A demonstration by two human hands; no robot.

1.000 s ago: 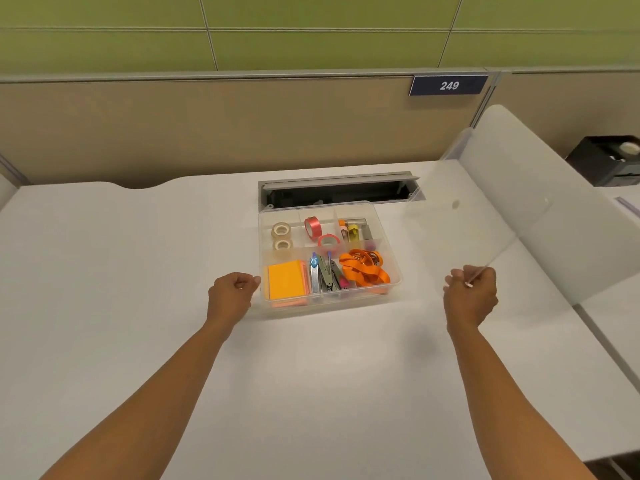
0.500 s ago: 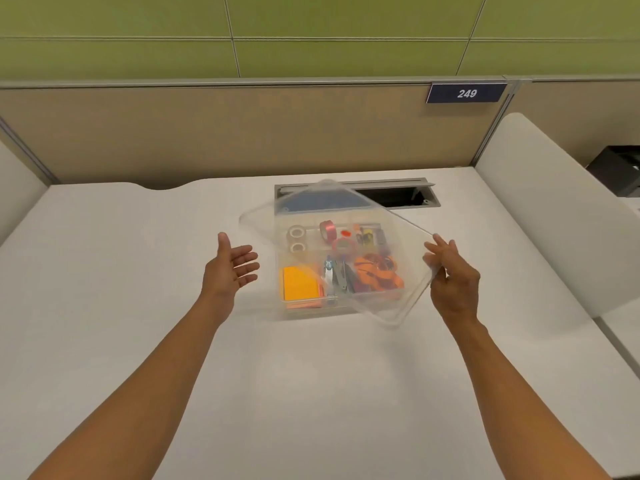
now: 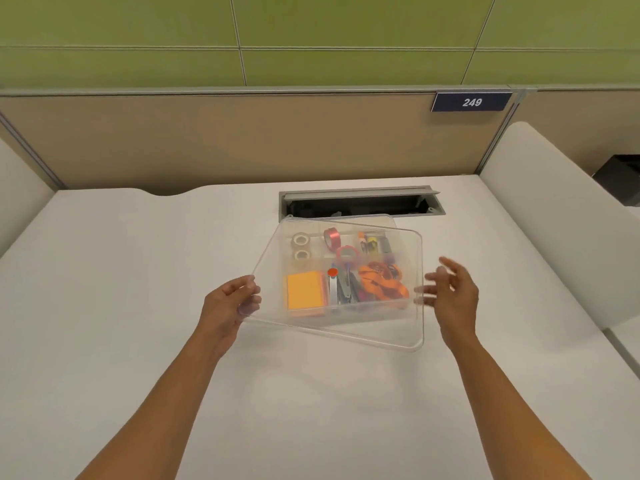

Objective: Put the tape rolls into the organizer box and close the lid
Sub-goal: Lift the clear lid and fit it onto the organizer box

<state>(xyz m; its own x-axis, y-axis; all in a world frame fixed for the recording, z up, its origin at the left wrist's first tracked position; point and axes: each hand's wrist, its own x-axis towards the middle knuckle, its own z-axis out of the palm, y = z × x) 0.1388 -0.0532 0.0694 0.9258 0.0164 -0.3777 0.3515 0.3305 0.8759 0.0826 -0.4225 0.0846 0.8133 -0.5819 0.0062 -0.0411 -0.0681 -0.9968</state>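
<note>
Since the preceding frame, the left hand (image 3: 227,304) has taken the clear lid (image 3: 377,320) by its left edge, fingers curled over the rim, while the right hand (image 3: 452,296) has let go and now hovers spread and blurred beside the right edge. Held tilted and rotated, the lid hangs above the organizer box (image 3: 389,221), not seated. Seen through it: two beige tape rolls (image 3: 301,245) in the rear-left compartment, red tape rolls (image 3: 337,242) at rear centre, orange sticky notes (image 3: 304,291) front left. Box rests on the white desk (image 3: 138,271).
</note>
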